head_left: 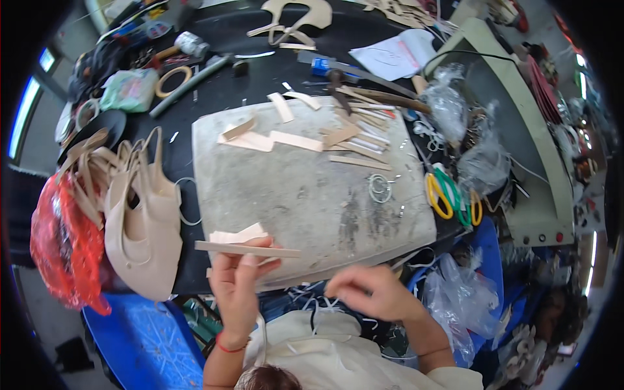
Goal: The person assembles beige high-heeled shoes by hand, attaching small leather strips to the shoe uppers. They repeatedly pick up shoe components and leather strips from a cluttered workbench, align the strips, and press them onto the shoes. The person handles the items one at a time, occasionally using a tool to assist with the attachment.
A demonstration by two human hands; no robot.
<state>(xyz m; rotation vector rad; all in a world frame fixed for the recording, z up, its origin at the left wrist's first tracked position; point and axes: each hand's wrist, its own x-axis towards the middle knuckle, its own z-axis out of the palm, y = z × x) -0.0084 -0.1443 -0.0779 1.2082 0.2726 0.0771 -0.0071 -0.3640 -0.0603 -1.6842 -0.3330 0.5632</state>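
Observation:
My left hand is closed on a narrow beige strip, held level between thumb and fingers over the near left edge of a worn pale work board. Wider pale pieces show just behind the strip; whether the hand also holds them I cannot tell. My right hand hovers off the board's near edge, fingers loosely bent and slightly blurred, with nothing visible in it. On the board's far part lie several flat beige pieces and a heap of thin strips.
A coil of thin cord lies on the board. Yellow-handled scissors and green-handled scissors rest at its right edge, a hammer behind. Beige cut-out panels and a red plastic bag stand left. A blue bin sits below.

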